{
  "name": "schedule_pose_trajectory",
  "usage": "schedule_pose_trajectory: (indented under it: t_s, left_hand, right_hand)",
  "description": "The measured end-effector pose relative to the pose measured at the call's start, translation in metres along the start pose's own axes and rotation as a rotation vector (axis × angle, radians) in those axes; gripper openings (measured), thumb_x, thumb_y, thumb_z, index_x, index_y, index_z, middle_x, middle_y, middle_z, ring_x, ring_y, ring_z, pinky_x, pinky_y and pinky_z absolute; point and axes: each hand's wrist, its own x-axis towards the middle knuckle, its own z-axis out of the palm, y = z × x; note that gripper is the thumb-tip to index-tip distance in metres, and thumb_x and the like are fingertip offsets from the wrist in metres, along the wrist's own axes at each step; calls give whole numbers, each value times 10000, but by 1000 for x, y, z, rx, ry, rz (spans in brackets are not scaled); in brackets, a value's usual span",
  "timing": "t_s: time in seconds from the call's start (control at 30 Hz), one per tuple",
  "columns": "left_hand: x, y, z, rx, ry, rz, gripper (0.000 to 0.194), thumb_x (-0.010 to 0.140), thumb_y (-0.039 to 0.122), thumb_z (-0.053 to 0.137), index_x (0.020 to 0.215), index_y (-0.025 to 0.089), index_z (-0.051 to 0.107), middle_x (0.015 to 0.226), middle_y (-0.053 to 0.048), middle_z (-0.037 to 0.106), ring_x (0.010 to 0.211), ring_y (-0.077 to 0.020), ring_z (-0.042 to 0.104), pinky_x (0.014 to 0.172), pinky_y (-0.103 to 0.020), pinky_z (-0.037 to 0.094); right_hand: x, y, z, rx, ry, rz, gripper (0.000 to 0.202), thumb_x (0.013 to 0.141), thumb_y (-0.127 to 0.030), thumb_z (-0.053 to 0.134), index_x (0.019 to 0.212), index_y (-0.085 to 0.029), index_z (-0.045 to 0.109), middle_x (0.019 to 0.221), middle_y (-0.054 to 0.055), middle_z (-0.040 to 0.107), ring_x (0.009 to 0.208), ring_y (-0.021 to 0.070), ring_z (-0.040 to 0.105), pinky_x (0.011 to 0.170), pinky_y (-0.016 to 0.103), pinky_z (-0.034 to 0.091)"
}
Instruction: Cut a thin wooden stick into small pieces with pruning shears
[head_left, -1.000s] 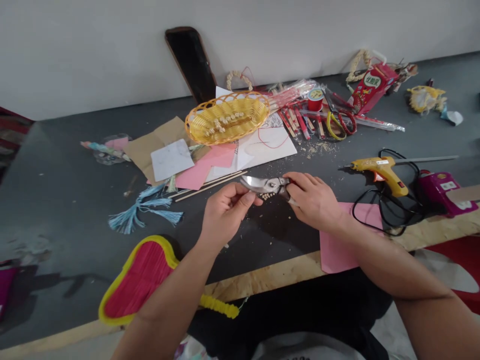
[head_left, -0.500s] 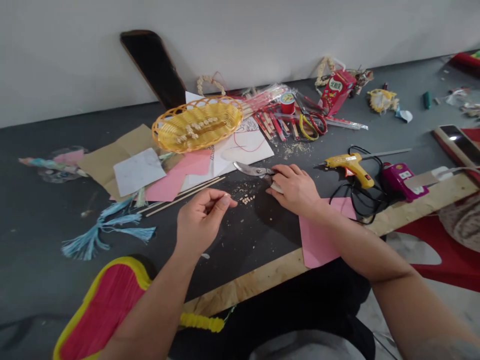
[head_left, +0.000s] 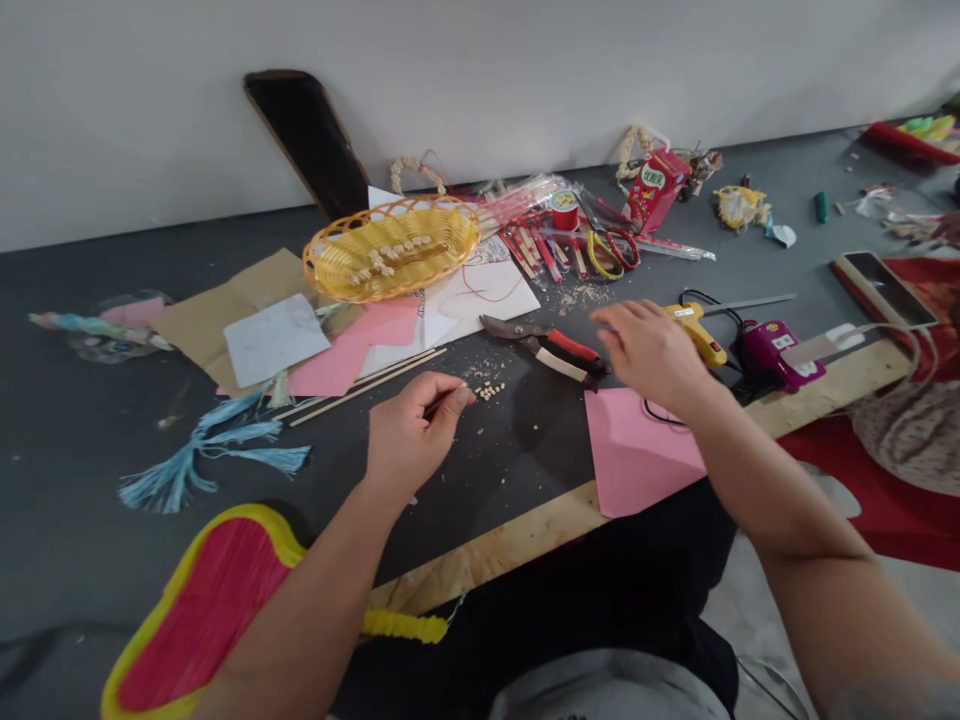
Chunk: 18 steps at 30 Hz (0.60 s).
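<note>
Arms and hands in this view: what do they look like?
The left hand and right hand are plain human ones, with no gloves, rings, watches or cables showing. The forearms are bare, without sleeves. High on the right arm, a faint greyish patch shows; I cannot tell whether it is a marking or cloth.

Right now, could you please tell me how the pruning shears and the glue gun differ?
The pruning shears have metal blades with one red and one pale handle, while the glue gun is yellow. The shears lie in plain view, whereas the glue gun is partly hidden behind the right hand. A rod sticks out from the glue gun; none does from the shears. Both lie on the dark tabletop.
</note>
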Motion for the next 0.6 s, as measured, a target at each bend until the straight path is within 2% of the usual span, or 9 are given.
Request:
schedule_pose_trajectory:
  t_s: [0.13, 0.3, 0.37, 0.47, 0.6]
  left_hand:
    - [-1, 0, 1, 11, -1, 21, 206, 907, 389, 606, 870, 222, 721, 783, 0, 785, 606, -130, 642, 612, -218, 472]
    - [-1, 0, 2, 8, -16, 31, 201, 908, 380, 603, 860, 226, 722, 763, 5, 774, 577, -124, 617, 598, -217, 454]
    - [0, -1, 2, 3, -14, 37, 201, 907, 380, 604, 851, 227, 721, 750, 7, 768, 566, -123, 607, 589, -217, 447]
    - [0, -2, 3, 0, -8, 43, 200, 908, 376, 605, 846, 223, 718, 744, 7, 766, 558, -118, 600, 584, -215, 442]
    - [1, -4, 3, 10, -6, 42, 194, 908, 366, 602, 851, 219, 714, 752, 8, 771, 546, -109, 593, 578, -214, 436]
  right_hand:
    - [-20, 42, -14, -173, -108, 239, 322, 959, -228, 410, 1115, -186, 688, 1064, 126, 736, 935, 281, 664, 782, 389, 466]
    - [-31, 66, -2, -288, -241, 295, 340, 942, -213, 396, 1070, -189, 711, 1036, 134, 736, 880, 279, 677, 707, 380, 454]
    - [-28, 68, 3, -293, -232, 303, 340, 940, -201, 405, 1089, -181, 709, 1063, 142, 728, 890, 274, 680, 717, 378, 462]
    - [-22, 72, 10, -276, -163, 278, 336, 933, -197, 451, 1165, -172, 693, 1162, 145, 706, 995, 281, 663, 820, 393, 486]
    - [-18, 79, 18, -225, -120, 242, 291, 963, -287, 499, 1139, -190, 710, 1201, 125, 695, 1107, 287, 619, 904, 400, 484]
